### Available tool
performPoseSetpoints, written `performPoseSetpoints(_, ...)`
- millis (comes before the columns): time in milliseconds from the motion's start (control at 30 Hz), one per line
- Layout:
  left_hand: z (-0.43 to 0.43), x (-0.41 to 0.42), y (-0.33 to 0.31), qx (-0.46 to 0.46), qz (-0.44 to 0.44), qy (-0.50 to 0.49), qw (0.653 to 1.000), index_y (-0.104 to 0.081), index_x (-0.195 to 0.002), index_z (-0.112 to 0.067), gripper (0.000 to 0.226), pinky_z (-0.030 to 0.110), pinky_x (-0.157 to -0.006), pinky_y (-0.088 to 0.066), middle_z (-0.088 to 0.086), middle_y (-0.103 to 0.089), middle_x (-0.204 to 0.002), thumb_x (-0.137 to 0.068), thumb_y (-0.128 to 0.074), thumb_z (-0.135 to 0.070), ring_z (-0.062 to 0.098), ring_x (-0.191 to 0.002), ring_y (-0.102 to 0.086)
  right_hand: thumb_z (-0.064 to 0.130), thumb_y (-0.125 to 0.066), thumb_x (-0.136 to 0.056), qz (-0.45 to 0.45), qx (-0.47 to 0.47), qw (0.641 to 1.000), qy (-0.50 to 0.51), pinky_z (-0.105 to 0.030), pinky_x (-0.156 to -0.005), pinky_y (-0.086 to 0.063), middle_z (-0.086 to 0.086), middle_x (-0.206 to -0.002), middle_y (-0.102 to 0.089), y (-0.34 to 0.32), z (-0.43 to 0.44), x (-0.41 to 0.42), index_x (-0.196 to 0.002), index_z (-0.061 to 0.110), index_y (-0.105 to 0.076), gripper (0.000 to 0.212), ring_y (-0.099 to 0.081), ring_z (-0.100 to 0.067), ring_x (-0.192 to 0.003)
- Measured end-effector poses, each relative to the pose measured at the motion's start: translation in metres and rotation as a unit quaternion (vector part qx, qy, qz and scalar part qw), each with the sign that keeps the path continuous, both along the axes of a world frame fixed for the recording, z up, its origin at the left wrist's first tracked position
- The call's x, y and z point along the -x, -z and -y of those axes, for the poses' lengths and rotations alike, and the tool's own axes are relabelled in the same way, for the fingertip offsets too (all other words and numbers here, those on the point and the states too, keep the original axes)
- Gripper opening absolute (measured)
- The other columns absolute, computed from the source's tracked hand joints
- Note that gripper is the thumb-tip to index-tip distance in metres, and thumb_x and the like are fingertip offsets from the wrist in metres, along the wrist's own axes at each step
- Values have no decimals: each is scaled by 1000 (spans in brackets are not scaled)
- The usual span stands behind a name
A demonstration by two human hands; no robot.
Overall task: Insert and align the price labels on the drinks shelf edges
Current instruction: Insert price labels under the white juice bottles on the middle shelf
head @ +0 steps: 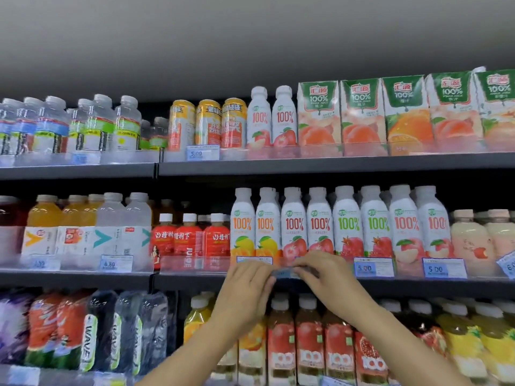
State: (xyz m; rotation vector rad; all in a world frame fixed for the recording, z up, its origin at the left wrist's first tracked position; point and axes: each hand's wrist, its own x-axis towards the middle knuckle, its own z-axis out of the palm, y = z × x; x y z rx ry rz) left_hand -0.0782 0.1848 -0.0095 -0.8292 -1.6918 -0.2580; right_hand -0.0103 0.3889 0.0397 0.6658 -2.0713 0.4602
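Note:
A small blue and white price label (284,273) is pinched between my two hands at the front edge of the middle shelf (195,280). My left hand (246,291) grips its left end and my right hand (324,277) grips its right end. The label sits in front of the clear plastic strip, below white 100% juice bottles (294,221). Most of the label is hidden by my fingers. Another label (254,259) sits in the strip just above my left hand.
Two 5.00 labels (374,267) (443,268) stand in the strip to the right, and a crooked label (508,264) at the far right. A 4.80 label (116,263) is at the left. The top shelf carries a 5.00 label (203,153). Bottles fill the shelf below.

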Motion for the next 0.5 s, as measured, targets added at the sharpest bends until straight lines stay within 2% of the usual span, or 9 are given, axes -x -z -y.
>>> performPoseSetpoints(67,42,12,1,-10,-17,-34,999,-62,-117,-14,25,34,-89,-38,1,-62,-112,-100,-49,-27,22,-104,-54,17,-65,-92,-10,33,999,-1,-22,-71,-43,12,-82,-63,-4,35,11,-100,19,-73,12,-53,0,-77)
performPoseSetpoints(200,108,29,12,-21,20,-116,993,-61,-130,-16,38,45,-102,-40,4,-58,-129,-99,-46,-33,28,-121,-52,15,-61,-94,-23,96,995,5,-9,-68,-36,15,-79,-52,-10,89,31,-104,17,-71,15,-49,6,-76)
performPoseSetpoints(367,148,37,19,-31,25,-145,989,-61,-132,-14,44,48,-106,-37,7,-58,-133,-99,-42,-36,30,-122,-52,15,-60,-94,-4,110,994,-8,-8,-70,-36,17,-84,-57,-6,136,46,-106,20,-70,16,-52,8,-84)
performPoseSetpoints(500,168,42,20,-45,34,-157,986,-61,-132,-12,45,51,-107,-38,9,-59,-133,-99,-42,-36,30,-124,-53,19,-62,-94,-13,106,994,9,-5,-71,-38,16,-90,-61,-4,161,57,-110,22,-70,18,-53,6,-81)
